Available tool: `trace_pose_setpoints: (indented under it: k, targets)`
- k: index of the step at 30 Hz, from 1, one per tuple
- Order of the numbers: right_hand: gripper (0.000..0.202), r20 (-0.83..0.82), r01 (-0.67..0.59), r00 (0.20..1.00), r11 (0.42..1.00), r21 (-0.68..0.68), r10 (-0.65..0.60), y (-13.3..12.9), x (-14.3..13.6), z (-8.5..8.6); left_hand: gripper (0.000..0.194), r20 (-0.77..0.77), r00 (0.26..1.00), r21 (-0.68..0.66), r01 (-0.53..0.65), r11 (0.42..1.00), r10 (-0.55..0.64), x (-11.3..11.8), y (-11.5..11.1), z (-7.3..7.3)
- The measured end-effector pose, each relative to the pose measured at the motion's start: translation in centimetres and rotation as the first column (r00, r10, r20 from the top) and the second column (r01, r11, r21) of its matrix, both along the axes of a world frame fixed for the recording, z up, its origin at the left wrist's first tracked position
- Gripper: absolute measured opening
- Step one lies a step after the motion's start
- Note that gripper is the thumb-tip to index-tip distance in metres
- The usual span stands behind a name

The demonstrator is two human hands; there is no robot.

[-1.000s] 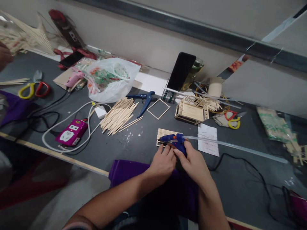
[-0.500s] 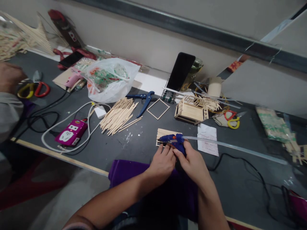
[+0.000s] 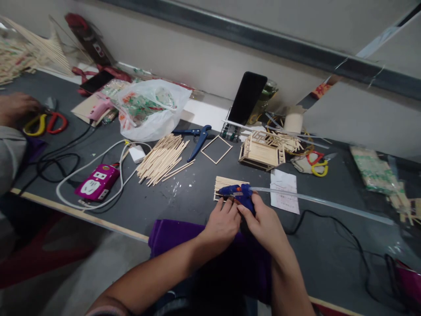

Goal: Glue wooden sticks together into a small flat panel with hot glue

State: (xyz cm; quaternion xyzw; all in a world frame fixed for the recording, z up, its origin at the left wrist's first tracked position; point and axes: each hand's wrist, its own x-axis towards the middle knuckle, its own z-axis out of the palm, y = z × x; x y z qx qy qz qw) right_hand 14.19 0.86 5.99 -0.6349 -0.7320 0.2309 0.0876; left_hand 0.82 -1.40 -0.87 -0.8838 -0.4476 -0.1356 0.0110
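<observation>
A blue glue gun [image 3: 245, 195] is held in my right hand [image 3: 266, 219], with a long clear glue stick [image 3: 322, 203] sticking out of its back to the right. Its nozzle lies over a small panel of wooden sticks [image 3: 226, 180] on the dark table. My left hand [image 3: 223, 221] rests at the panel's near edge, just below the gun; its fingertips are partly hidden, and whether they grip the panel cannot be made out. Behind the panel lie a square stick frame [image 3: 216, 149] and a small wooden box-like model [image 3: 261, 153].
Loose sticks [image 3: 163, 159], a blue cutter [image 3: 200, 142] and a plastic bag [image 3: 153, 107] lie to the left, beyond a purple power socket [image 3: 98, 182]. A phone [image 3: 248, 97] stands behind. Paper [image 3: 284, 192] and scissors [image 3: 319, 164] lie right. Another person's hand [image 3: 18, 107] is far left.
The other person's hand at the far left has moved right, closer to the scissors there. My hands and the glue gun have hardly moved.
</observation>
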Motion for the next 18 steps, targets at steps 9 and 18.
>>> trace_pose_setpoints:
  k: [9, 18]
  targets:
    - [0.04, -0.195, 0.073, 0.977, 0.996, -0.06, -0.083, -0.1, 0.6, -0.7, 0.034, 0.012, 1.0, -0.027, -0.01, 1.0, 0.01, 0.0, 0.1, 0.2]
    - [0.038, -0.495, 0.243, 0.834, 0.968, -0.064, -0.242, -0.3, 1.9, -1.0, 0.041, -0.019, 0.999, -0.078, -0.027, 0.997, 0.025, -0.2, 0.3, 0.5]
